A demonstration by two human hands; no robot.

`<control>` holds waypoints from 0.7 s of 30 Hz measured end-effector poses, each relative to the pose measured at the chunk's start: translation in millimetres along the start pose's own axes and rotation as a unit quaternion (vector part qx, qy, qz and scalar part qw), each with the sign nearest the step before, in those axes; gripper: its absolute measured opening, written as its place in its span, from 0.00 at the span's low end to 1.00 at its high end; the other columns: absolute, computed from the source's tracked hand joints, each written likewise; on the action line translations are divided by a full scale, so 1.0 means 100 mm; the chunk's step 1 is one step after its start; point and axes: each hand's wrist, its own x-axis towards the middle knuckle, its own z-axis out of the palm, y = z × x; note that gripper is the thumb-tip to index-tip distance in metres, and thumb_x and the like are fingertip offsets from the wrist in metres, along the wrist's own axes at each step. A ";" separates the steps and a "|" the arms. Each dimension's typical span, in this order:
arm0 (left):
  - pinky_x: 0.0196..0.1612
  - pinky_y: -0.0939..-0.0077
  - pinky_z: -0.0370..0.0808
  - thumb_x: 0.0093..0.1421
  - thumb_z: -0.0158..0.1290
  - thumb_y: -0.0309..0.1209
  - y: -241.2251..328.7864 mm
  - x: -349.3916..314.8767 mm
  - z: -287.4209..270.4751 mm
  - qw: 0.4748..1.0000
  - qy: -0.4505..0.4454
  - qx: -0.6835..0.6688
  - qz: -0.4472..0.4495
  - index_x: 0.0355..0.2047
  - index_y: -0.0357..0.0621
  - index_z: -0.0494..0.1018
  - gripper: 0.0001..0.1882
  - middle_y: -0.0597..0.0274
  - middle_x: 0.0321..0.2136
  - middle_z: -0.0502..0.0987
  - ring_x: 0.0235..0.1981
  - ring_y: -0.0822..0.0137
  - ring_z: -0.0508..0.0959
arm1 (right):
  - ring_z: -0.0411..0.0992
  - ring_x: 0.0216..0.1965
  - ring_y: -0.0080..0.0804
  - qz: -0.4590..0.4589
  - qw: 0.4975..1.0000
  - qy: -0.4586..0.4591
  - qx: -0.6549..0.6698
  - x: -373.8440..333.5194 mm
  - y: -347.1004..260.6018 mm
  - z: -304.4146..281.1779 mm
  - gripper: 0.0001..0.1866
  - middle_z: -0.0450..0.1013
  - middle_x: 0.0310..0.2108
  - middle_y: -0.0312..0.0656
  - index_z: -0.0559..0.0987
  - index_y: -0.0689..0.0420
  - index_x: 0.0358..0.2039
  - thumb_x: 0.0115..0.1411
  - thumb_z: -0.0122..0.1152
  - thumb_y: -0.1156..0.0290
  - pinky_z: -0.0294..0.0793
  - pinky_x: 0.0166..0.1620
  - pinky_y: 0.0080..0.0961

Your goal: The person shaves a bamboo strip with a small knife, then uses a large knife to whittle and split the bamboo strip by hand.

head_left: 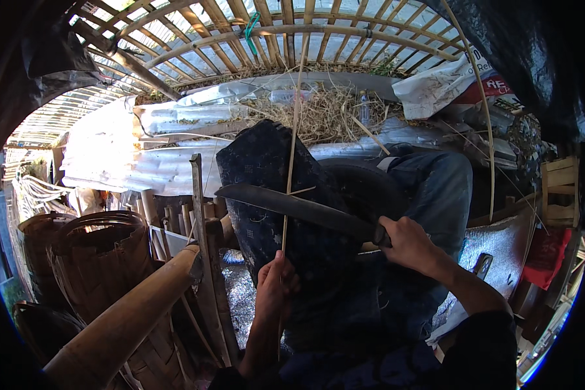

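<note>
My right hand (pixel 411 246) is wrapped round the handle of a machete (pixel 283 204). Its long dark blade points left and lies across a thin bamboo strip (pixel 295 120). The strip runs roughly upright, from the bamboo lattice down to my lap. Below the blade, my left hand (pixel 276 281) grips the strip with the thumb laid along it. A short sliver (pixel 303 191) sticks out sideways where blade and strip meet. Under them, a dark patterned cloth (pixel 260 156) covers my left leg. My right leg, in blue jeans (pixel 439 188), is bent to the side.
A thick bamboo pole (pixel 127 309) slants in from the lower left, beside woven baskets (pixel 101 253). Ahead, a heap of shavings (pixel 325 120) lies on corrugated sheeting (pixel 169 172) before a bamboo lattice (pixel 273 39). A white sack (pixel 439 88) and a red bag (pixel 545 260) are on the right.
</note>
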 end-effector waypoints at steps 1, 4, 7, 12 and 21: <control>0.17 0.83 0.55 0.66 0.41 0.42 0.01 0.01 -0.02 1.000 -0.011 -0.006 -0.005 0.18 0.51 0.59 0.20 0.75 0.11 0.54 0.10 0.80 0.55 | 0.75 0.28 0.51 -0.001 1.000 0.001 -0.001 -0.05 -0.05 -0.01 0.11 0.73 0.20 0.51 0.71 0.61 0.28 0.44 0.62 0.75 0.75 0.32 0.39; 0.17 0.83 0.54 0.66 0.42 0.42 -0.03 -0.01 -0.03 1.000 -0.007 -0.016 -0.003 0.18 0.51 0.59 0.20 0.75 0.11 0.54 0.10 0.81 0.54 | 0.74 0.29 0.51 -0.021 0.999 -0.050 0.002 -0.13 -0.16 -0.02 0.12 0.73 0.21 0.52 0.71 0.61 0.29 0.43 0.63 0.75 0.74 0.32 0.40; 0.16 0.84 0.54 0.66 0.41 0.41 -0.04 0.01 -0.02 1.000 -0.006 -0.019 0.007 0.17 0.49 0.59 0.20 0.76 0.11 0.54 0.10 0.82 0.54 | 0.74 0.29 0.51 -0.003 0.997 -0.070 0.012 -0.03 -0.12 0.04 0.13 0.73 0.20 0.52 0.71 0.61 0.30 0.42 0.63 0.75 0.75 0.32 0.39; 0.17 0.84 0.54 0.66 0.41 0.42 -0.10 0.04 -0.03 0.999 -0.022 -0.019 0.025 0.17 0.50 0.58 0.21 0.76 0.12 0.54 0.10 0.82 0.54 | 0.74 0.28 0.52 -0.010 1.000 -0.021 0.015 -0.07 -0.13 0.07 0.13 0.73 0.20 0.53 0.72 0.62 0.30 0.43 0.62 0.73 0.74 0.33 0.39; 0.17 0.85 0.56 0.66 0.41 0.42 -0.10 0.03 0.01 1.000 -0.002 -0.008 0.026 0.16 0.49 0.58 0.21 0.75 0.12 0.55 0.11 0.82 0.55 | 0.74 0.28 0.53 -0.005 0.999 -0.038 0.037 -0.06 -0.16 0.11 0.14 0.73 0.21 0.54 0.72 0.62 0.32 0.43 0.61 0.74 0.74 0.34 0.40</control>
